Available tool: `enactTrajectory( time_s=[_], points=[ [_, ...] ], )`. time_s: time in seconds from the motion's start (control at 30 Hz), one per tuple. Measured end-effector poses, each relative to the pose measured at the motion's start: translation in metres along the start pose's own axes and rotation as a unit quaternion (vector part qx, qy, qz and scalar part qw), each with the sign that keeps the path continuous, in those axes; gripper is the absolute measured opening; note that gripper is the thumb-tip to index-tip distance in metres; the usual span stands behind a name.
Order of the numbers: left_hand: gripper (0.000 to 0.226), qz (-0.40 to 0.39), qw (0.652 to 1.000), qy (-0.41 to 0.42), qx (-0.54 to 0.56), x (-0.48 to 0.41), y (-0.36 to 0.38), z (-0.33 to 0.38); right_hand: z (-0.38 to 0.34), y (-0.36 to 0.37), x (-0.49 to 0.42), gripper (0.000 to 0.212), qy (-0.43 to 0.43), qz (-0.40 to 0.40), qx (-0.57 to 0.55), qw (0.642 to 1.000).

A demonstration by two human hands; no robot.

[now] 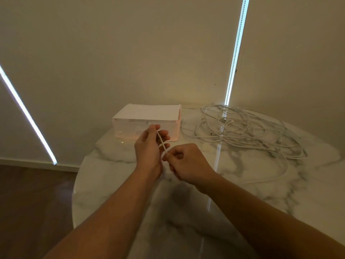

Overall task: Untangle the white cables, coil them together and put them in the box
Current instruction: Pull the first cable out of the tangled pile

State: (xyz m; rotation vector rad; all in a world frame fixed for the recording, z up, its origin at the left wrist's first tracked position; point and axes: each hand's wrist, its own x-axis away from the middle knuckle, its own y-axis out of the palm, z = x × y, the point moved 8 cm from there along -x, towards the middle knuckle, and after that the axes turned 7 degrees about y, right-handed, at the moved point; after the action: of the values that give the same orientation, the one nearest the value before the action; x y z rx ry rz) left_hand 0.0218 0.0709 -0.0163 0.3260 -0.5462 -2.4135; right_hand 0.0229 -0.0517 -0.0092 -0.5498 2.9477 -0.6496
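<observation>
A loose tangle of white cables [240, 129] lies on the marble table at the back right. A white box [147, 120] stands at the back centre, its lid on top. In front of the box, my left hand [149, 146] and my right hand [184, 161] both pinch a short stretch of white cable end [162, 143] held up between them. My left fingers grip its upper part, my right fingers its lower part. One strand [270, 176] trails from the pile across the table toward my right hand.
The round marble table [115, 184] ends at a curved edge on the left, with dark wooden floor [33, 202] below. A beige wall stands close behind the box, with two bright light strips [235, 53] on it.
</observation>
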Motion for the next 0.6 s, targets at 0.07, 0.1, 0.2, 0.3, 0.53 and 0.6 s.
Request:
enactTrajectory(
  time_s=[0.07,0.1,0.2,0.3,0.53,0.6],
  points=[
    [0.026,-0.012,1.0,-0.01,0.003,0.006,0.001,0.0,-0.001,0.003,0.003,0.021,-0.004,-0.011,-0.003,1.0],
    [0.029,-0.023,1.0,-0.018,0.0,0.009,0.002,-0.001,0.0,0.005,0.005,0.022,-0.001,-0.02,-0.011,1.0],
    [0.034,-0.05,0.998,-0.039,-0.019,0.019,0.001,-0.004,0.003,0.005,0.008,0.025,0.006,-0.024,-0.016,1.0],
    [0.034,-0.049,0.997,-0.05,-0.015,0.026,-0.005,-0.005,0.0,0.003,0.01,0.033,-0.009,-0.004,-0.009,1.0],
    [0.031,-0.071,0.997,-0.036,-0.003,0.03,-0.003,0.002,-0.016,0.0,0.013,0.033,-0.05,-0.007,0.007,0.999],
    [0.031,-0.081,0.996,-0.03,-0.016,0.03,-0.003,0.002,-0.013,-0.001,0.011,0.034,-0.033,-0.012,0.003,0.999]
  ],
)
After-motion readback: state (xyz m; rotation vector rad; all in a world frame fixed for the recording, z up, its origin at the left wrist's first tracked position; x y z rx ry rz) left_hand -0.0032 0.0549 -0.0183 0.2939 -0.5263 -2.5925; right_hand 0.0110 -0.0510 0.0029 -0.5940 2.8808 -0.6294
